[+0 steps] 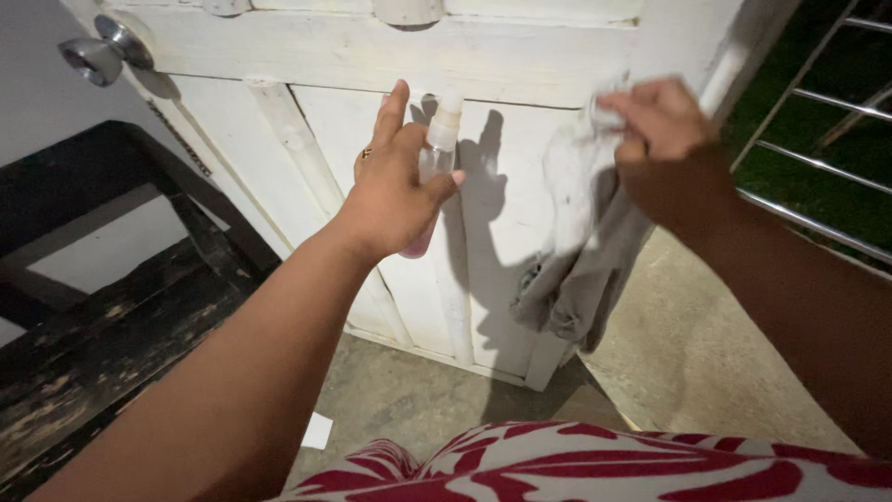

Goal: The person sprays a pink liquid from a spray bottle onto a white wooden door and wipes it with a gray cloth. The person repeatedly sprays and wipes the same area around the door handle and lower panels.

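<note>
While the left hand (395,186) grips a spray bottle (435,165), the right hand (664,149) presses a cloth (581,251) near the door (520,56) edge.

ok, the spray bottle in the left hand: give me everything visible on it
The spray bottle is slim, clear plastic by the look of it, with a pale nozzle head on top and a pinkish tint at its base. It stands roughly upright, close in front of the white wooden door, where its shadow falls. The left hand wraps it, thumb across the front, index finger raised beside the nozzle. Most of the body is hidden behind the fingers.
</note>
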